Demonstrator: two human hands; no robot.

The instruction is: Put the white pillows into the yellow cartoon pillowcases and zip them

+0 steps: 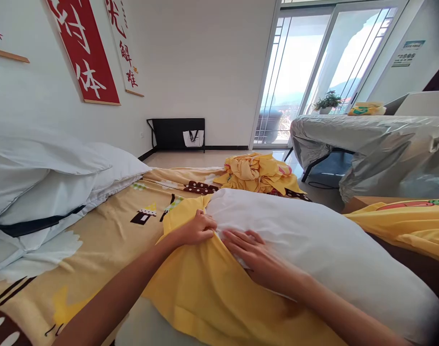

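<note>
Bright bedroom, patterned bed [107, 240]: white pillow [313, 240] lies along its right edge, long axis toward the window. Left hand [198, 229] pinches the yellow pillowcase [205, 288] hem at the pillow's near-left side; right hand [257, 257] presses spread on it

open bedsheet [107, 240] leftward, stacked pillows [42, 178] far left, crumpled yellow cloth [259, 173] ahead

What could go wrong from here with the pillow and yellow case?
1. The left hand pinches only one bunched edge of the yellow pillowcase; it may slip free.
2. The right hand lies flat on the white pillow, not gripping, so the pillow could slide toward the bed edge.
3. The case looks wrinkled and may bunch.
</note>
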